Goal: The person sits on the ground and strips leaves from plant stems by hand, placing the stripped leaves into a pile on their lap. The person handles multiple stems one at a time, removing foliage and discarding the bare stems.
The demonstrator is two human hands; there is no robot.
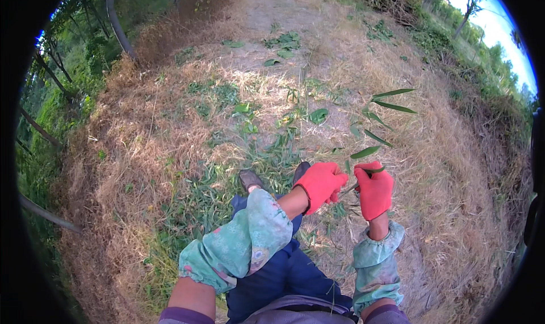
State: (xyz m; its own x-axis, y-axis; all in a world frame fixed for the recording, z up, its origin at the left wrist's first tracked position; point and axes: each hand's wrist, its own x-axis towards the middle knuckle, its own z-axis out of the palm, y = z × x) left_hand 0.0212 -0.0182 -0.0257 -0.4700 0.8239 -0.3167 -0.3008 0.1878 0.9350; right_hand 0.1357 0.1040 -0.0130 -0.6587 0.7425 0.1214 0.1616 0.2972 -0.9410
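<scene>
Both my hands wear red gloves and are close together in front of my legs. My right hand (374,191) is closed around a thin leafy stem, whose long narrow green leaves (365,152) fan out beyond the fist, up and to the right. Just left of it, my left hand (322,186) has its fingers curled inward. A short, thin length of stem (348,190) spans the gap between the two gloves and meets the left fingertips. Exactly how the left fingers pinch it is hidden by the glove.
Cut green leaves (210,207) lie scattered on dry straw-coloured grass around my shoes (250,180). A leaf pile (284,41) sits farther up the path. Trees (118,26) stand along the left, and a brushy bank (482,97) rises on the right.
</scene>
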